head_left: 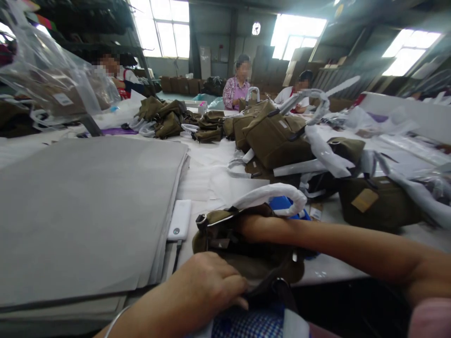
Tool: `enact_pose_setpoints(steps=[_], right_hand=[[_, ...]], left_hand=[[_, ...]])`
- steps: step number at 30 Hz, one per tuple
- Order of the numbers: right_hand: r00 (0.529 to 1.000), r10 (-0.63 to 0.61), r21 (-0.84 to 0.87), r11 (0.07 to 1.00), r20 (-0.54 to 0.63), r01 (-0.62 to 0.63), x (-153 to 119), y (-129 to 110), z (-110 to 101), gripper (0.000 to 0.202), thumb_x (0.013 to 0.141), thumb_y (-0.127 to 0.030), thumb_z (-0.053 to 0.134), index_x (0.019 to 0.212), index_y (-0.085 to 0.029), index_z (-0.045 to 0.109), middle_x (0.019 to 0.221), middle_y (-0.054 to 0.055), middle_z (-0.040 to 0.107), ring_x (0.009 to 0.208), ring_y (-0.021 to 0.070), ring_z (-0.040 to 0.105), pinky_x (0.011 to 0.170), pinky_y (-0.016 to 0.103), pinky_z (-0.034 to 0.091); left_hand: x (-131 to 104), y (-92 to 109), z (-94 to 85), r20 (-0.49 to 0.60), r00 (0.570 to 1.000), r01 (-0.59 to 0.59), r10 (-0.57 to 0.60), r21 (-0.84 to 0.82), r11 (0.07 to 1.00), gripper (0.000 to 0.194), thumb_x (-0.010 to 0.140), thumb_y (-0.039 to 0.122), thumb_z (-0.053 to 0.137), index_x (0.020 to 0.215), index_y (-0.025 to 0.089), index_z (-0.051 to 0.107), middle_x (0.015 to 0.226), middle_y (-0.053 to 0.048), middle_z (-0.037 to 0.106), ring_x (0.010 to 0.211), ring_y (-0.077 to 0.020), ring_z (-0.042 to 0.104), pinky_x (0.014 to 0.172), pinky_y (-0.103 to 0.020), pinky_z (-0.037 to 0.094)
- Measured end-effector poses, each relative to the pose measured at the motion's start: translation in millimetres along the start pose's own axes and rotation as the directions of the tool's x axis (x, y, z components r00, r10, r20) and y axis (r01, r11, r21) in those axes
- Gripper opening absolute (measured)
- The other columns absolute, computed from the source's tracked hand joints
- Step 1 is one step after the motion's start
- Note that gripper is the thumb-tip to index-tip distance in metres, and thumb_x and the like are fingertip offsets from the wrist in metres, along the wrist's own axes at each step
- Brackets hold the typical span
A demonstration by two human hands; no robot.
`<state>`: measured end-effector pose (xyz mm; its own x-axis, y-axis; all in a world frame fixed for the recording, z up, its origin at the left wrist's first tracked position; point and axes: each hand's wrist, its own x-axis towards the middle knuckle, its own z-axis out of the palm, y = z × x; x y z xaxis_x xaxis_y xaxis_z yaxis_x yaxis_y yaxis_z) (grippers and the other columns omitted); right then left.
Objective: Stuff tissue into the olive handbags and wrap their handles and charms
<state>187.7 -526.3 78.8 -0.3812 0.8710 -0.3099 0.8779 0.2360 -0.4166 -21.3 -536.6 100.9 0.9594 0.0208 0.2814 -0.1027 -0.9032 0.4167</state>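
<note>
An olive-green handbag (243, 263) sits at the table's near edge with its zipped mouth gaping toward me. Its handle (273, 193), wrapped in white, arches up at the far side. My left hand (213, 284) is closed on the bag's near rim, fingers curled over the edge. Reaching in from the right, my right hand (255, 228) is inside the bag; its fingers are hidden, so what they touch cannot be seen. Behind the bag lies a blue item (282, 204), partly covered. Blue checked cloth (246, 324) shows below the bag.
Large grey sheets (88, 211) are stacked at left, with a white power bank (180, 219) and cable beside them. More olive bags (278, 136) with wrapped handles pile up ahead and right. A plastic-wrapped bundle (63, 89) stands far left. Several people work across the table (200, 188).
</note>
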Motion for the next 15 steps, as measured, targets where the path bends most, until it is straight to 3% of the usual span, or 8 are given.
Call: enact_pose_setpoints(steps=[3, 7, 9, 12, 15], right_hand=[[0.998, -0.052, -0.030, 0.998, 0.018, 0.052, -20.4, -6.8, -13.9, 0.047, 0.075, -0.003, 0.069, 0.122, -0.013, 0.068, 0.129, 0.016, 0.068, 0.123, 0.0345, 0.062, 0.108, 0.039, 0.047], [0.997, -0.040, -0.065, 0.997, -0.066, 0.035, -59.4, -18.1, -39.8, 0.048, 0.084, -0.015, 0.066, 0.132, -0.015, 0.060, 0.115, 0.015, 0.072, 0.102, 0.0305, 0.070, 0.087, 0.037, 0.055], [0.989, -0.046, -0.039, 0.998, -0.141, 0.041, -75.1, -23.2, -52.3, 0.045, 0.087, -0.018, 0.065, 0.132, -0.020, 0.059, 0.114, 0.012, 0.073, 0.101, 0.0284, 0.070, 0.086, 0.035, 0.053], [0.958, -0.060, 0.061, 0.995, -0.279, 0.080, -89.2, -27.0, -66.7, 0.037, 0.090, -0.019, 0.065, 0.126, -0.026, 0.063, 0.112, 0.006, 0.074, 0.106, 0.0250, 0.069, 0.091, 0.033, 0.050], [0.935, 0.010, 0.319, 0.941, -0.354, 0.110, -90.5, -23.7, -69.8, 0.029, 0.088, -0.023, 0.070, 0.117, -0.026, 0.066, 0.105, 0.003, 0.074, 0.098, 0.0218, 0.071, 0.087, 0.032, 0.053]], left_hand=[[-2.3, -0.3, -6.7, -0.042, 0.987, 0.152, -0.156, -0.085, 0.985, 0.038, 0.100, 0.052, 0.050, 0.093, 0.018, 0.065, 0.076, 0.000, 0.069, 0.065, -0.0163, 0.068, 0.058, -0.028, 0.043], [-1.1, -4.0, -15.4, -0.168, 0.878, 0.434, -0.449, -0.121, 0.893, 0.009, 0.099, 0.024, 0.060, 0.105, 0.022, 0.065, 0.098, -0.001, 0.074, 0.089, -0.0183, 0.073, 0.074, -0.025, 0.053], [2.6, -7.2, -16.4, -0.257, 0.832, 0.486, -0.491, -0.088, 0.870, 0.026, 0.090, 0.019, 0.072, 0.114, 0.023, 0.062, 0.108, -0.002, 0.073, 0.095, -0.0203, 0.073, 0.080, -0.027, 0.056], [10.4, -9.3, -16.3, -0.371, 0.802, 0.493, -0.469, -0.033, 0.869, 0.052, 0.078, 0.027, 0.085, 0.121, 0.023, 0.056, 0.109, -0.003, 0.071, 0.088, -0.0200, 0.073, 0.076, -0.028, 0.060], [16.4, -5.6, -19.3, -0.462, 0.746, 0.532, -0.480, -0.020, 0.846, 0.052, 0.081, 0.043, 0.081, 0.120, 0.023, 0.052, 0.098, -0.001, 0.070, 0.070, -0.0156, 0.071, 0.061, -0.024, 0.060]])
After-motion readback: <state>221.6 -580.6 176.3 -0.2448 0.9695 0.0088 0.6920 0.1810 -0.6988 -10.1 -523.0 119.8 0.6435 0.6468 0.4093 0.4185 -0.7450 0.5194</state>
